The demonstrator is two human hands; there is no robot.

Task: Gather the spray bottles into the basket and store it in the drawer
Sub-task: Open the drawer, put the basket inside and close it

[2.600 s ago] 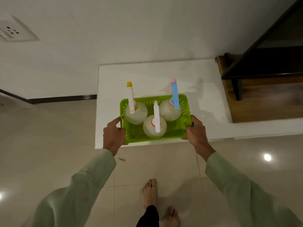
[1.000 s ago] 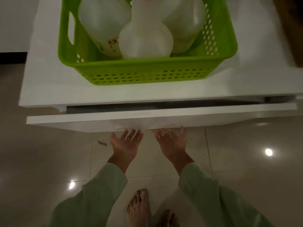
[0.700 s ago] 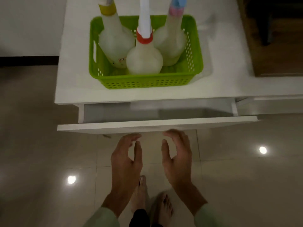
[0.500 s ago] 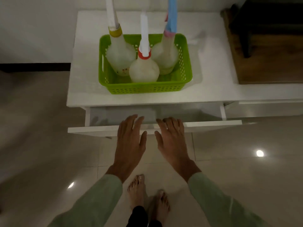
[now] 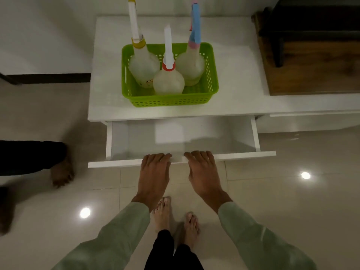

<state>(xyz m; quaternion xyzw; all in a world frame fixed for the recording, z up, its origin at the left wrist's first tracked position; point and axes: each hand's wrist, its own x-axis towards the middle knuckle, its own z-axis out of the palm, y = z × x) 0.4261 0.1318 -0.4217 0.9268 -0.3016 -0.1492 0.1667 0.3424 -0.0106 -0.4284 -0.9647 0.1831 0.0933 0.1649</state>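
A green basket [image 5: 171,99] stands on the white cabinet top [image 5: 109,98]. In it stand three spray bottles: one with a yellow collar [image 5: 144,65], one with a red collar [image 5: 168,82], one with a blue sprayer [image 5: 191,63]. Below, the white drawer [image 5: 255,137] is pulled well out and its inside looks bare. My left hand [image 5: 153,172] and my right hand [image 5: 201,170] rest side by side on the drawer's front edge [image 5: 113,164], fingers curled over it.
A dark wooden step [image 5: 311,71] sits on the right end of the cabinet. Another person's bare foot [image 5: 62,172] stands on the tiled floor at the left. My own feet [image 5: 175,217] are right below the drawer front.
The basket was set down on the cabinet top. Both hands went under the drawer front, then onto its edge, and the drawer has slid out much further toward me.
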